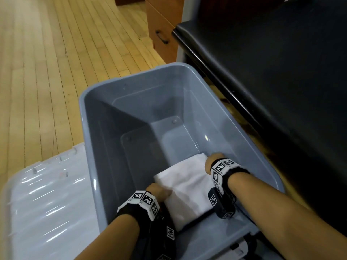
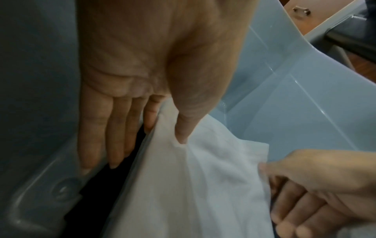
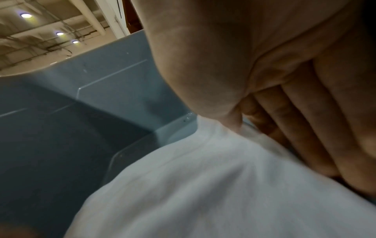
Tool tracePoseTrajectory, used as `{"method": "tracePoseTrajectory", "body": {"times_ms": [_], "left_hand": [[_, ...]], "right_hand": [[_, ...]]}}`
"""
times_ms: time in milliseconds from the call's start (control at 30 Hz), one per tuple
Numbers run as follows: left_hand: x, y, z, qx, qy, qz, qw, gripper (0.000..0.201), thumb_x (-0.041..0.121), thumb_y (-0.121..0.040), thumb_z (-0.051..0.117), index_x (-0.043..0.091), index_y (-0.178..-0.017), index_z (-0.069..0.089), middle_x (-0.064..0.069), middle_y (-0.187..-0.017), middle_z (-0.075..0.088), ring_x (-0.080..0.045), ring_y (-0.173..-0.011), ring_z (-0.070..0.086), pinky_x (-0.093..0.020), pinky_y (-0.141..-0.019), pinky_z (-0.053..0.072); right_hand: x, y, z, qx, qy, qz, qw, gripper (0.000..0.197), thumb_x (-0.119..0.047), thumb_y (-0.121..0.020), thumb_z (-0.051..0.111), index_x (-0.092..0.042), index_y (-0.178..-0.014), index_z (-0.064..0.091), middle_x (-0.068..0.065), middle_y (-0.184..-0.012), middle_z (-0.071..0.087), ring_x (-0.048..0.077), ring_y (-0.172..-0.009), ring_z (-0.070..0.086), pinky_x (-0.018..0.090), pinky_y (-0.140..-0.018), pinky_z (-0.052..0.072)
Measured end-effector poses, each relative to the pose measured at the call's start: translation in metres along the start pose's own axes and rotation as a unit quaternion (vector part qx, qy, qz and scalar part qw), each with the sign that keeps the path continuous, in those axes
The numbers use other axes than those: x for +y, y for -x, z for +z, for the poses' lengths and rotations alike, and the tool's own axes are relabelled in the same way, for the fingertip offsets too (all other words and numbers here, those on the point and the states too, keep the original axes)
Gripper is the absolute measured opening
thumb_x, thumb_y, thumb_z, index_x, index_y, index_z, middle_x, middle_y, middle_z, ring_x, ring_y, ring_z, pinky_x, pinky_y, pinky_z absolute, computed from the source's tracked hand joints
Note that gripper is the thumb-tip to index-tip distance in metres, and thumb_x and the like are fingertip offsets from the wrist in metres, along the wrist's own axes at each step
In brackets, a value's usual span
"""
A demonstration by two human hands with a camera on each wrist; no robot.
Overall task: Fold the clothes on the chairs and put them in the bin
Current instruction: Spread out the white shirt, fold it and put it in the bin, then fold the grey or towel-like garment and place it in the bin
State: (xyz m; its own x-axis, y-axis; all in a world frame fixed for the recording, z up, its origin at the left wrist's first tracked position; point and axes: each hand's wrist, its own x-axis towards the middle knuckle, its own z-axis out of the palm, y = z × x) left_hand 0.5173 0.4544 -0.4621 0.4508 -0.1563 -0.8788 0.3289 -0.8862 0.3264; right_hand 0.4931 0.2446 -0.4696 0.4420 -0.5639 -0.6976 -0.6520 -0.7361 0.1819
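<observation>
— While both hands are inside the bin (image 1: 120, 94), what is the good way to finish this step?

— I think the folded white garment (image 1: 187, 186) should go down flat, both sides at the same time. The left hand (image 1: 156, 190) pinches its left edge: in the left wrist view the thumb (image 2: 183, 128) presses on top of the cloth and the fingers (image 2: 114, 136) reach down along its side. The right hand (image 1: 212, 162) holds the far right corner, with the thumb on top and the fingers curled under it. So both hands are clamped on the garment, one on each side, well apart.

— Where is the garment now?

— It is in the near part of the bin, low, close to the bottom. Something black (image 2: 114, 185) lies under it; I cannot tell what it is. My advice is to pull the fingers out sideways, slowly, so the folds do not open.

— And which way does it point?

— It is a rectangle, and its long axis runs from the near wall of the bin toward the far right, almost along the long side of the bin. It lies a little tilted, the far right corner looks higher. Which end is the collar I cannot tell.

— What is around the bin?

— A clear lid (image 1: 47, 194) on the wooden floor (image 1: 47, 62) at the left, and a dark desk (image 1: 281, 62) at the right.
</observation>
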Motion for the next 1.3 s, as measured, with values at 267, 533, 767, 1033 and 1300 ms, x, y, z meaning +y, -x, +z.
{"method": "tracePoseTrajectory", "body": {"times_ms": [267, 533, 767, 1033, 1300], "left_hand": [[0.012, -0.007, -0.002, 0.178, -0.023, 0.065, 0.982, 0.091, 0.035, -0.081, 0.074, 0.012, -0.148, 0.016, -0.02, -0.143, 0.036, -0.036, -0.134, 0.037, -0.034, -0.106, 0.034], [0.019, -0.022, 0.005, 0.037, -0.189, 0.168, 0.967, 0.079, 0.033, -0.085, 0.068, 0.029, -0.151, 0.025, -0.007, -0.147, 0.042, -0.025, -0.133, 0.045, -0.028, -0.106, 0.038], [0.058, 0.021, -0.04, 0.093, -0.265, 0.213, 0.936, 0.045, 0.039, -0.09, 0.06, 0.015, -0.127, 0.059, -0.004, -0.131, 0.059, -0.026, -0.12, 0.055, -0.027, -0.093, 0.041], [0.126, 0.181, -0.074, 0.073, -0.276, 0.271, 0.919, 0.022, 0.023, -0.097, 0.054, 0.004, -0.094, 0.065, 0.002, -0.063, 0.066, -0.005, -0.039, 0.055, -0.011, -0.035, 0.038], [0.18, 0.373, -0.036, 0.106, -0.225, 0.459, 0.853, 0.021, 0.018, -0.095, 0.055, 0.002, -0.096, 0.068, -0.012, -0.091, 0.074, -0.024, -0.079, 0.073, -0.036, -0.072, 0.059]], "right_hand": [[0.003, 0.022, -0.008, 0.063, -0.241, -0.103, 0.963, 0.022, -0.021, -0.087, 0.043, -0.024, -0.098, 0.062, 0.004, -0.105, 0.067, 0.028, -0.098, 0.064, 0.029, -0.085, 0.052], [0.01, 0.024, -0.005, -0.014, -0.249, -0.139, 0.958, 0.057, -0.014, -0.087, 0.045, -0.037, -0.14, 0.046, 0.0, -0.146, 0.044, 0.023, -0.124, 0.051, 0.029, -0.103, 0.044], [0.005, 0.077, -0.055, 0.094, -0.296, -0.177, 0.934, 0.044, -0.012, -0.091, 0.048, -0.023, -0.134, 0.053, 0.011, -0.133, 0.056, 0.028, -0.114, 0.058, 0.031, -0.098, 0.047], [0.027, 0.231, -0.135, 0.204, -0.206, -0.274, 0.917, 0.035, -0.015, -0.094, 0.049, -0.021, -0.127, 0.059, 0.01, -0.128, 0.06, 0.027, -0.116, 0.057, 0.031, -0.096, 0.047], [0.151, 0.395, -0.168, 0.339, -0.287, -0.212, 0.87, 0.024, -0.012, -0.092, 0.051, -0.02, -0.11, 0.066, 0.001, -0.098, 0.069, 0.016, -0.088, 0.068, 0.02, -0.076, 0.051]]}}
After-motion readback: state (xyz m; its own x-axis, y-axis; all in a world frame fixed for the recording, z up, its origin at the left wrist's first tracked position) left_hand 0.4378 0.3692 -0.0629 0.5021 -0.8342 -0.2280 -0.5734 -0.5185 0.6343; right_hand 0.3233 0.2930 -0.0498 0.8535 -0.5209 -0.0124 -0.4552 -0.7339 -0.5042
